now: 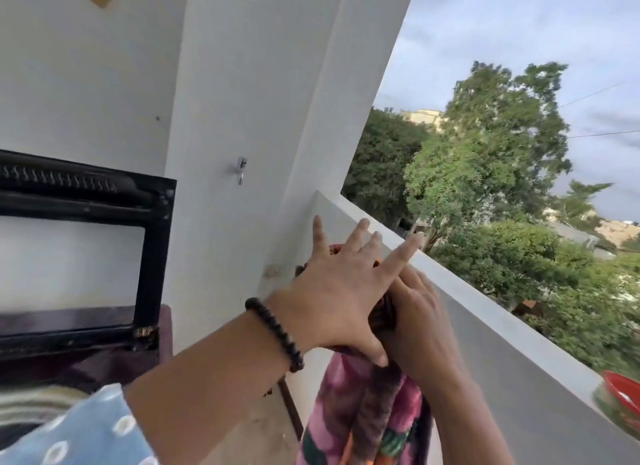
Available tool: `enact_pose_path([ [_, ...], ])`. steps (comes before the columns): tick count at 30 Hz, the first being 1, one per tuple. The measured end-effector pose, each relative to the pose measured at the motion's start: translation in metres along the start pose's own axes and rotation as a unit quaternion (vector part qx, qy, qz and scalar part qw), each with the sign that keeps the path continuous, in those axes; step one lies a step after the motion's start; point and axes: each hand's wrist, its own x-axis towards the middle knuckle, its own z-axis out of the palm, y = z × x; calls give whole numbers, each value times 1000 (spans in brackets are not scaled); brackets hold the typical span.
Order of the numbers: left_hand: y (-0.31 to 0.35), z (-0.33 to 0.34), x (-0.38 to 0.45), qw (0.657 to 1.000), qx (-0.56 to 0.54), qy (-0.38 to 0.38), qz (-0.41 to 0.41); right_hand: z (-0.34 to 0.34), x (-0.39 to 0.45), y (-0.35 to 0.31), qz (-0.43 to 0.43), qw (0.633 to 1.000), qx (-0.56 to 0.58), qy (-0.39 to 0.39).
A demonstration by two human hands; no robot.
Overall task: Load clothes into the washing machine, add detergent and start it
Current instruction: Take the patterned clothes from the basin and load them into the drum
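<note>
A pink, purple and green patterned cloth (pixel 349 416) hangs bunched in front of me on a balcony. My right hand (pixel 420 322) grips its gathered top, fingers curled round the bundle. My left hand (pixel 337 291), with a black bead bracelet on the wrist, lies across the top of the bundle with its fingers spread straight toward the parapet and its thumb resting on the cloth. Another piece of reddish fabric (pixel 334 248) shows just behind the left fingers. No washing machine or detergent is in view.
A white parapet wall (pixel 485 312) runs along the right, with trees beyond. A white pillar with a metal hook (pixel 240 173) stands ahead. A black frame (pixel 152 256) stands at the left. A red tub (pixel 625 392) sits on the parapet at the far right.
</note>
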Motion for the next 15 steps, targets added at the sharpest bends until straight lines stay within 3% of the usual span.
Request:
enact_pose_path([
  [4,-13,32,9,992,-117,-50,-19,7,-17,-3,52,995,75,-39],
  [8,-22,41,11,981,-196,-9,4,18,-38,8,130,972,196,-2],
  [11,-25,44,13,954,-299,28,18,27,-60,14,179,923,341,14],
  [15,-33,51,19,877,-478,48,18,45,-88,13,280,816,500,-77],
])
